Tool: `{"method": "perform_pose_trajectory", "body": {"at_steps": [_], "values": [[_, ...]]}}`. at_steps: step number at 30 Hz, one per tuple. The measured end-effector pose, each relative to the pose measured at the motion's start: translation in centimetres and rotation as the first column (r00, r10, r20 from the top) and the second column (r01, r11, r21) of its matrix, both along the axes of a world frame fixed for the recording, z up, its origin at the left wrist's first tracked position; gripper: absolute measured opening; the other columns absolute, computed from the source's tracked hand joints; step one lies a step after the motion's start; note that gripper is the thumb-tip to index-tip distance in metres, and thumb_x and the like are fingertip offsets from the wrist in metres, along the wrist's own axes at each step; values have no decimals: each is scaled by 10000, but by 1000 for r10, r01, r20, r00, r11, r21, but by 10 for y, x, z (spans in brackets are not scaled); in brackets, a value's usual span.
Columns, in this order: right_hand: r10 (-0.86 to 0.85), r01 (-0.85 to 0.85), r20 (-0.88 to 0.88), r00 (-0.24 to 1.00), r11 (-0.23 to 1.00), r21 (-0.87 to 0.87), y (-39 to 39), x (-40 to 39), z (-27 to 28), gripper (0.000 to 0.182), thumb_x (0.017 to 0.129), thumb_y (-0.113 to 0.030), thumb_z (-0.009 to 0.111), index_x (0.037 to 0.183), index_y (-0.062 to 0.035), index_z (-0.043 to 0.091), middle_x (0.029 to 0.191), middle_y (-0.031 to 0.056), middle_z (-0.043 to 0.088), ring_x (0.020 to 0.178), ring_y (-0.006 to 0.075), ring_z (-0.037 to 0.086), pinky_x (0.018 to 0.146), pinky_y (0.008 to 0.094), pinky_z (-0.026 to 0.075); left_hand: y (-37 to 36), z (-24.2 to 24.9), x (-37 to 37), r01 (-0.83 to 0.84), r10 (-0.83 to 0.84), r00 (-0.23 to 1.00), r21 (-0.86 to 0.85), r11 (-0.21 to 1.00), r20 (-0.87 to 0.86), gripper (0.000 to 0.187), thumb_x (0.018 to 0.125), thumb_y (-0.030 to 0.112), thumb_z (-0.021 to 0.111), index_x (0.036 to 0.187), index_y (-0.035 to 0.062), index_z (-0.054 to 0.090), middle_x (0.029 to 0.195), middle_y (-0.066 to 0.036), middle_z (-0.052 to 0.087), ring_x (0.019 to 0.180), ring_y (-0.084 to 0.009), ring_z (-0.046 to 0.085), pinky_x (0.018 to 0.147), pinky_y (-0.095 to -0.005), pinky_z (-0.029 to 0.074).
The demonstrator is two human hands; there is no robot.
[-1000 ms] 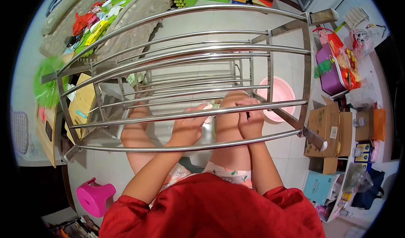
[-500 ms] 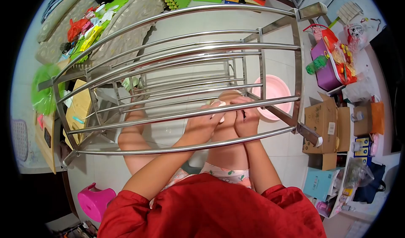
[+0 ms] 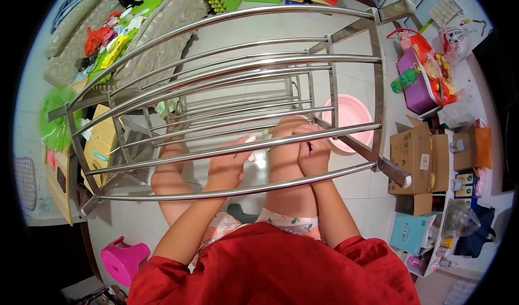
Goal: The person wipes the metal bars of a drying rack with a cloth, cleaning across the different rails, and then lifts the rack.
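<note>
Between my legs, my left hand [image 3: 226,163] is closed around a small white piece [image 3: 250,156], perhaps a cloth or sponge; only its ends show past the fingers. My right hand [image 3: 314,156] lies on my right knee [image 3: 285,153] with its fingers curled in. What it holds, if anything, is hidden. A shiny metal rack [image 3: 232,149] of curved bars and flat end posts stands over my lap, and its front bars cross in front of both hands. The pink basin [image 3: 354,116] is on the floor just beyond my right hand.
A magenta stool [image 3: 124,259] stands at lower left. On the right are an open cardboard box [image 3: 408,156], a purple bin [image 3: 417,89] full of things and a light-blue box [image 3: 411,232]. A wooden board [image 3: 58,181] and a green round item [image 3: 57,110] are at left.
My left hand has moved left, away from my right knee and right hand, carrying the white piece. My right hand has stayed on the knee. The view has shifted slightly.
</note>
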State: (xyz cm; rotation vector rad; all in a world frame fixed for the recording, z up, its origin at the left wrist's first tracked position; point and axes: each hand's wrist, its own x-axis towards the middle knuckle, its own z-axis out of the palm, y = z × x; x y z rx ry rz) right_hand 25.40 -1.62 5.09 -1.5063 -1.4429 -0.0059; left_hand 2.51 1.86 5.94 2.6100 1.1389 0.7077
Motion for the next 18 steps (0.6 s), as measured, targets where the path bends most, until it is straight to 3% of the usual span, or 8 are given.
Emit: {"method": "perform_pose_trajectory", "body": {"at_steps": [8,11,14,18], "values": [[-14,14,11,1000,1000,19,3,-1,-2,183,763,95,564,840,-25,678,886,115,666,879,302,627,797,378,502,-3,3,11,-51,50,998,-17,999,-28,547,680,-58,592,1202,102,623,1247,-83,609,1037,-306,596,884,-407,477],[-2,2,20,1000,1000,18,2,-1,-1,190,767,96,557,845,-28,677,887,114,666,880,300,625,796,379,500,-5,8,32,41,-43,999,-80,996,-17,477,756,-12,558,1222,80,602,1232,-149,605,1054,-337,586,897,-419,469],[-3,3,7,1000,1000,13,2,0,-2,206,770,102,543,851,-30,679,890,113,667,886,300,625,796,378,500,-1,5,54,126,-127,990,14,992,65,504,754,-20,570,1239,113,587,1258,-141,586,1006,-341,604,804,-413,486],[-39,39,-27,999,999,14,-2,1,-5,195,770,96,544,858,-18,676,896,117,669,866,297,633,786,370,504,-4,8,63,149,-149,984,7,989,93,538,756,-32,555,1278,97,560,1292,-151,568,1078,-345,586,839,-422,491]]}}
